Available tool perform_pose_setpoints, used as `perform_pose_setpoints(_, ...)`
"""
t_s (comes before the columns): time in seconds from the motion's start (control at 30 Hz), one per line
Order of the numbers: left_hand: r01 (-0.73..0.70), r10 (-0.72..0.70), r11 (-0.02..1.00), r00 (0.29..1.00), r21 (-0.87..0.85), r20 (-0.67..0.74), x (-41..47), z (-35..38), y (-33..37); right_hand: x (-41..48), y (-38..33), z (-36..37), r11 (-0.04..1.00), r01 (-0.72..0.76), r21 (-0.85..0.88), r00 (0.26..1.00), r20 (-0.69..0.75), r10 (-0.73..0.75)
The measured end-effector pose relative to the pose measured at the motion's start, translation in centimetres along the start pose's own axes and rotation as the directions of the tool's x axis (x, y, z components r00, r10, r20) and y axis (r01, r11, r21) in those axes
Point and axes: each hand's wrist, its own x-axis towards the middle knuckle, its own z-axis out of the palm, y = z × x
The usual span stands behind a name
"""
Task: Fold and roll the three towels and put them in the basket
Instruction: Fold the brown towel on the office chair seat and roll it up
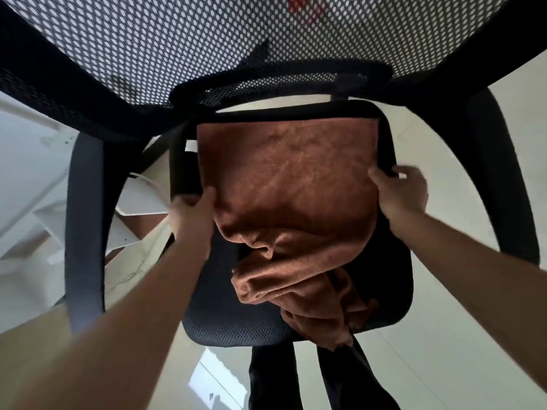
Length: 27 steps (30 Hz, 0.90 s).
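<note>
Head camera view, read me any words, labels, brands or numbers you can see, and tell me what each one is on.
None can be read.
Brown towel: no tag or label shows.
Black office chair seat: no brand shows.
Red shape behind the mesh backrest: blurred, unreadable.

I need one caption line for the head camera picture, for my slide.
Both hands, left hand and right hand, spread a brown towel flat on an office chair seat.

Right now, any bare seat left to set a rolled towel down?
Only the seat's near-left corner, between the left hand and the bunched towel end. The brown towel, both edges held, right hand, covers the rest.
</note>
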Motion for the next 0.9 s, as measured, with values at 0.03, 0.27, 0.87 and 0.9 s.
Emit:
perform_pose_setpoints(0.03, 0.078, -0.079, 0.997, 0.996, 0.007, 0.042, -2.1, -0.4, -1.5, -1.8, 1.7, -0.2, 0.995, -0.077, 0.06, 0.997, 0.037, 0.075)
perform_pose_setpoints(0.27, 0.23, -0.223, 0.972, 0.967, -0.043, 0.121, -7.8, 0.9, -5.6, -12.1, 8.3, 1.8, 0.861, -0.465, 0.205, 0.809, 0.494, 0.32)
perform_pose_setpoints(0.87, 0.199, -0.16, 0.965, 0.963, -0.171, 0.218, -8.7, 2.9, -1.8, -7.4, 6.9, -2.0, 0.976, -0.132, 0.173, 0.977, 0.187, 0.099)
perform_pose_setpoints(0.9, 0.177, -0.134, 0.969, 0.962, -0.17, 0.238, -8.6, 2.2, -2.0, -7.4, 7.3, -2.1, 0.989, -0.08, 0.121, 0.981, 0.186, 0.057)
